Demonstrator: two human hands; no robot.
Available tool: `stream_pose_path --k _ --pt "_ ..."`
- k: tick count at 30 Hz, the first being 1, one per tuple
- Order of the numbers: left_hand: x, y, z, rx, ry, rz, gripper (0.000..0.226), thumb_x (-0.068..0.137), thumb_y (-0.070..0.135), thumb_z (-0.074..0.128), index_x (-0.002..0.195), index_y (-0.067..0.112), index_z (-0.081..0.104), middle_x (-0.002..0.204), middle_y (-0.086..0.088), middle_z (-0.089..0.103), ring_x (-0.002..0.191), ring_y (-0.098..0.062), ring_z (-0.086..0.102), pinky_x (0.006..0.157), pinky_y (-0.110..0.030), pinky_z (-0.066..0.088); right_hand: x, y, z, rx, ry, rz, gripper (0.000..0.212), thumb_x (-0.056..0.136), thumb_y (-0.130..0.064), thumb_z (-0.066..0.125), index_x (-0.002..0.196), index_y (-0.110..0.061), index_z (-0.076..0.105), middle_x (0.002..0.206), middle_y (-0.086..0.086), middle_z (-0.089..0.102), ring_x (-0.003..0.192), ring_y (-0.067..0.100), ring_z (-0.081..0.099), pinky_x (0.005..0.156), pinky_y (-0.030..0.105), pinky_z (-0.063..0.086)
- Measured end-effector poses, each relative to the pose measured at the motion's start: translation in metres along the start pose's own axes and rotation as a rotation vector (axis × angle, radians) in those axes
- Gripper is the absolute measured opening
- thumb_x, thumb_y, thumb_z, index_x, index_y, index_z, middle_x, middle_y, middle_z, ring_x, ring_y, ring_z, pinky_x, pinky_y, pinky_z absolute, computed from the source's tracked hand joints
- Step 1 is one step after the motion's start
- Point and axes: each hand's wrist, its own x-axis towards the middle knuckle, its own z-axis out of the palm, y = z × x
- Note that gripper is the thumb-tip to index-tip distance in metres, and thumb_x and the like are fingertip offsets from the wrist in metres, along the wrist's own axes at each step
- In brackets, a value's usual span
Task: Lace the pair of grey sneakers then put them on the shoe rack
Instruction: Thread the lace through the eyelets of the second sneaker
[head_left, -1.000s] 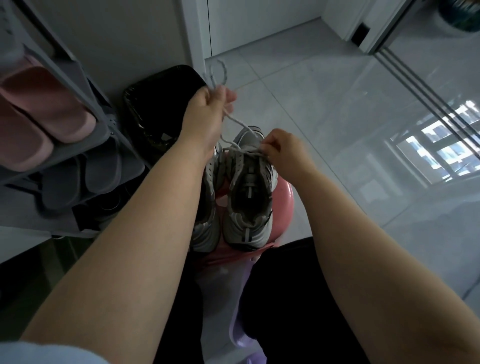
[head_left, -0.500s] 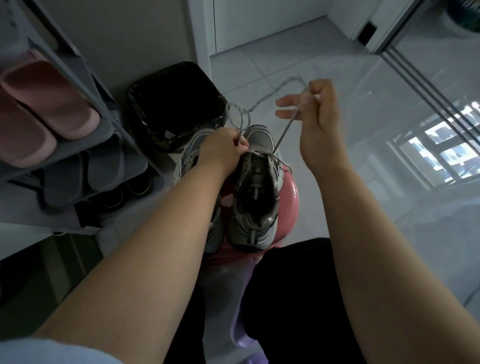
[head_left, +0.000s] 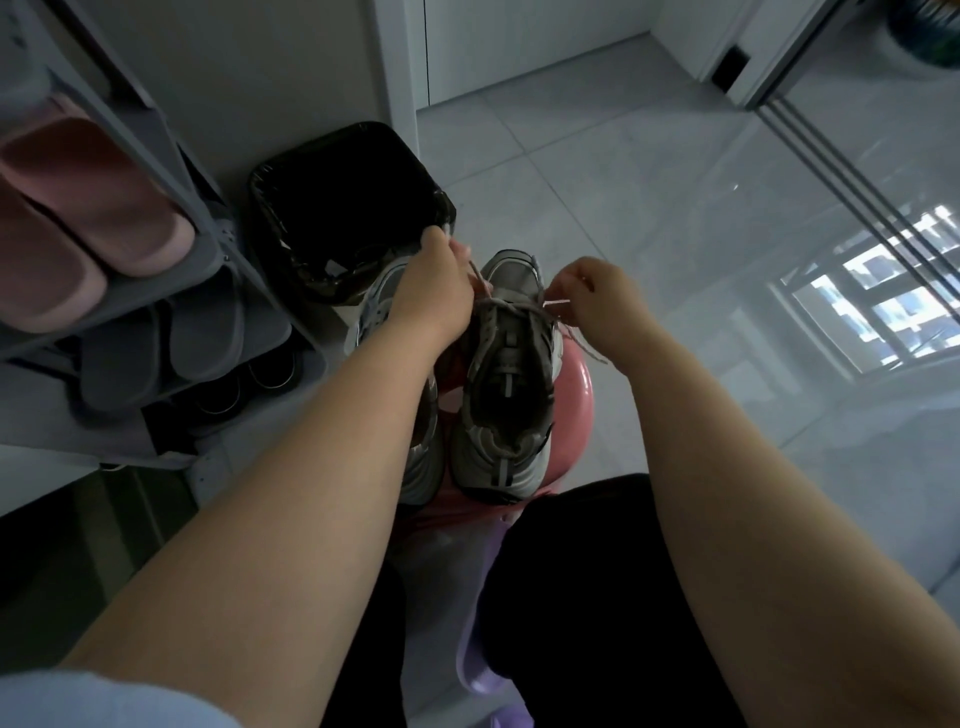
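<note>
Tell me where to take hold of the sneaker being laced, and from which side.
Grip the sneaker at its heel collar, coming from above on the near side. The heel points toward the person and the mouth gapes upward, so a hand could likely hook inside. The toe end is busy: left hand and right hand pinch the lace there.

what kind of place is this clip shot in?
Probably a home entryway. A shoe rack holding pink slippers and grey slippers stands on the left, with a black-lined bin beside it on glossy floor tiles. The left hand and right hand hold a grey sneaker's lace.
</note>
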Motion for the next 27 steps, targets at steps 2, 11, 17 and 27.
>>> stream_pose_path --k 2,11,17,27 --pt "0.001 0.001 -0.002 -0.222 0.034 -0.041 0.019 0.102 0.021 0.025 0.108 0.007 0.036 0.09 -0.002 0.061 0.077 -0.011 0.062 0.059 -0.013 0.045 0.002 0.001 0.002 0.041 0.019 0.032 0.017 0.091 -0.006 0.047 0.079 -0.008 0.059 0.077 0.005 0.065 0.068 0.018 0.065 0.078 0.039 0.054" --pt "0.016 0.014 -0.04 -0.996 0.504 0.09 0.022 0.102 0.017 0.024 0.083 0.017 0.034 0.061 0.001 0.04 0.045 -0.004 0.041 0.062 -0.023 0.052 0.004 -0.002 0.006 0.054 0.119 0.056 0.017 0.095 -0.027 0.04 0.083 -0.016 0.045 0.087 0.017 0.069 0.08 0.032 0.067 0.082 0.052 0.053" --pt "0.026 -0.001 -0.041 -0.834 0.348 -0.081 0.013 0.097 0.022 0.046 0.087 0.013 0.047 0.07 0.0 0.054 0.056 -0.006 0.052 0.06 -0.017 0.046 0.001 -0.013 0.006 0.09 0.117 -0.026 0.016 0.098 -0.023 0.04 0.09 -0.012 0.047 0.078 0.008 0.067 0.071 0.024 0.064 0.072 0.037 0.05" --pt "0.009 -0.019 0.004 0.33 -0.138 0.038 0.013 0.088 0.031 0.06 0.098 0.027 0.067 0.102 0.001 0.065 0.109 -0.024 0.054 0.099 -0.039 0.037 0.002 -0.006 0.005 -0.078 0.056 0.014 0.015 0.082 -0.034 0.041 0.073 -0.022 0.041 0.086 0.017 0.068 0.084 0.037 0.065 0.082 0.055 0.05"
